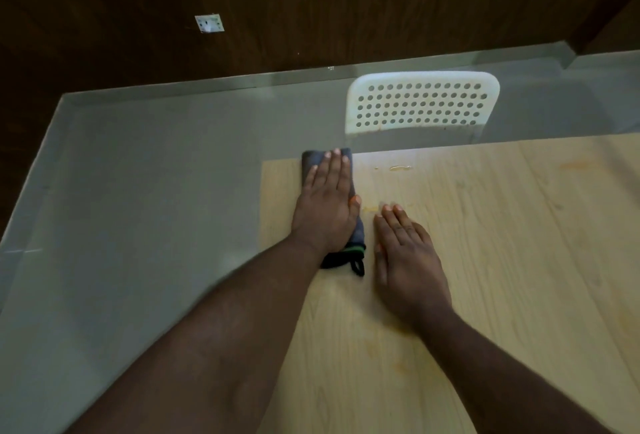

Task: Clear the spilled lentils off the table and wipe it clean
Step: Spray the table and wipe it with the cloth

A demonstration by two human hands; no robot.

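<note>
My left hand lies flat, fingers straight, pressing the folded cloth at the table's far left corner, the cloth's tip past the far edge. My right hand rests flat just beside it, fingers relaxed, gripping nothing. Wet yellowish smears sit near the far edge; bare wood stretches rightward. A white chair stands beyond.
</note>
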